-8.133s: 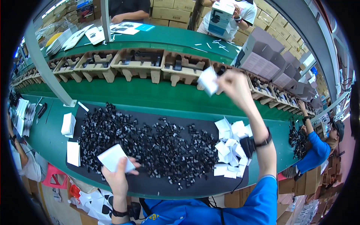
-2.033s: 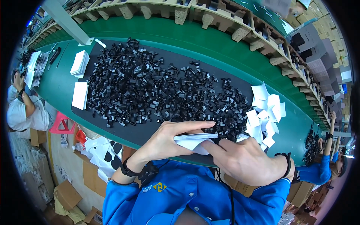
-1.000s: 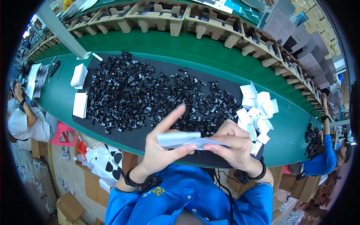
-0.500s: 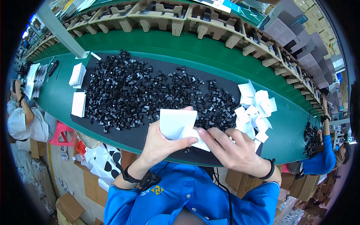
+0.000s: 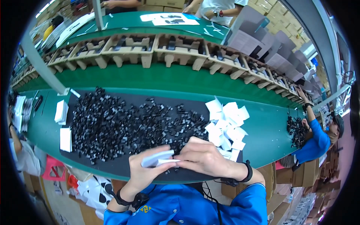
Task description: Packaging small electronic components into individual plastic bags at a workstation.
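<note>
In front of my body, over the near edge of the bench, my left hand (image 5: pixel 140 171) is closed around white paper (image 5: pixel 154 159), which seems to be several folded sheets. The fingers of my right hand (image 5: pixel 205 157) pinch the right end of a white strip or fold of it. Beyond both hands spreads a wide heap of small black plastic parts (image 5: pixel 112 125) on a black mat (image 5: pixel 170 177). To the right of the heap lies a loose pile of folded white papers (image 5: pixel 227 122). Two neat stacks of white paper, a far one (image 5: pixel 61 111) and a nearer one (image 5: pixel 66 140), are at the left.
Moulded cardboard trays (image 5: pixel 127 48) with black items line the raised green ledge behind the bench. A metal post (image 5: pixel 47 69) stands at the left. Co-workers sit on both sides, one in a blue shirt (image 5: pixel 313 146) on the right. Cardboard boxes (image 5: pixel 307 174) are below.
My view has tilted up, showing more of the far table. The paper now lies flatter, its edge toward me, and my right hand has closed more around its right end.
</note>
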Tool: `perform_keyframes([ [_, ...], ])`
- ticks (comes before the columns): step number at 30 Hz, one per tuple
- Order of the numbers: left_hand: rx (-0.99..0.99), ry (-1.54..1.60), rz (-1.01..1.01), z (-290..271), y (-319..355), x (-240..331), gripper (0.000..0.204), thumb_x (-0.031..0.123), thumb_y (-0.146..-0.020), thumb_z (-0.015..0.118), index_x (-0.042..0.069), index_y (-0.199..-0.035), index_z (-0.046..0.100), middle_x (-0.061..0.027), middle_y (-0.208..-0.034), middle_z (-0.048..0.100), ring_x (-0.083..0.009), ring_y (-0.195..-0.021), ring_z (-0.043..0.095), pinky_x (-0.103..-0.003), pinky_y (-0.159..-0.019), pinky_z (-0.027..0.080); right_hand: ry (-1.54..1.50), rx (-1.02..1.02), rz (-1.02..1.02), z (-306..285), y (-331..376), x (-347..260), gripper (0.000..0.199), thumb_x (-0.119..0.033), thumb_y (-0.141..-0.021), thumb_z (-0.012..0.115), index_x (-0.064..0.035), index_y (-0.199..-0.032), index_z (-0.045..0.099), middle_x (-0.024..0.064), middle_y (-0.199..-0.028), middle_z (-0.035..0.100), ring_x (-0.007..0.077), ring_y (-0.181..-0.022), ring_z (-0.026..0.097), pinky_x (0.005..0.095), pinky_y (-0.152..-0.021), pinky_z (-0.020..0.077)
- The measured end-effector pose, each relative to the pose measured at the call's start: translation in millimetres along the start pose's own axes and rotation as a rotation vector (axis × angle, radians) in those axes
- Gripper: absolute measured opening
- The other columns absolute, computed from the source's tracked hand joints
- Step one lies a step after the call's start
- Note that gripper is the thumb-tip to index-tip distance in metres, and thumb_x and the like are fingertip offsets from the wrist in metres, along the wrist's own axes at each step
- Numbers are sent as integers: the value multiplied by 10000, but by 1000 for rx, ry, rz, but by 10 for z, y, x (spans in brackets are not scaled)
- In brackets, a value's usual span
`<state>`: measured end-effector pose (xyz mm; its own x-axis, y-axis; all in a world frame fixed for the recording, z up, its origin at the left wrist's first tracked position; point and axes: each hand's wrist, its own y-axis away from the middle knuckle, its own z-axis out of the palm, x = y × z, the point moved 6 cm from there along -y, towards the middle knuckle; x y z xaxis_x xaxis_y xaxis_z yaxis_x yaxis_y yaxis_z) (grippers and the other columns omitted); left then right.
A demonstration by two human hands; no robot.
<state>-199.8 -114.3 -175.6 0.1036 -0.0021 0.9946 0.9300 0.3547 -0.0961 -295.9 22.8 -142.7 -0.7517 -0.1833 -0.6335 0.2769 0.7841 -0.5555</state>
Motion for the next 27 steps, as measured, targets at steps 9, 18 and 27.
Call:
perform_keyframes([
  [9, 51, -139, 159, -320, -315, 75, 300, 116, -834, 662, -91, -1033, 572, -198, -795, 662, -261, -627, 679, -307, -542, 565, -39, -317, -15, -362, -490, 228, 96, -109, -747, 710, -55, -707, 642, 68, -699, 561, 210, -752, 545, 310, -620, 448],
  [18, 417, 31, -65, -738, -311, -117, 282, 181, -907, 566, -87, -992, 535, -196, -762, 643, -265, -590, 663, -320, -446, 545, 960, 321, 669, -1866, -1693, 2722, 302, -329, -752, 699, -32, -807, 698, 152, -818, 683, 294, -751, 665, 388, -642, 512],
  [27, 482, 64, -110, -1089, -261, -264, 250, 144, -908, 559, -83, -1012, 544, -200, -800, 656, -263, -633, 672, -316, -465, 551, 1225, 40, 975, -1556, -1866, 3046, 257, -296, -767, 663, -93, -920, 694, 119, -941, 694, 268, -902, 670, 384, -761, 528],
])
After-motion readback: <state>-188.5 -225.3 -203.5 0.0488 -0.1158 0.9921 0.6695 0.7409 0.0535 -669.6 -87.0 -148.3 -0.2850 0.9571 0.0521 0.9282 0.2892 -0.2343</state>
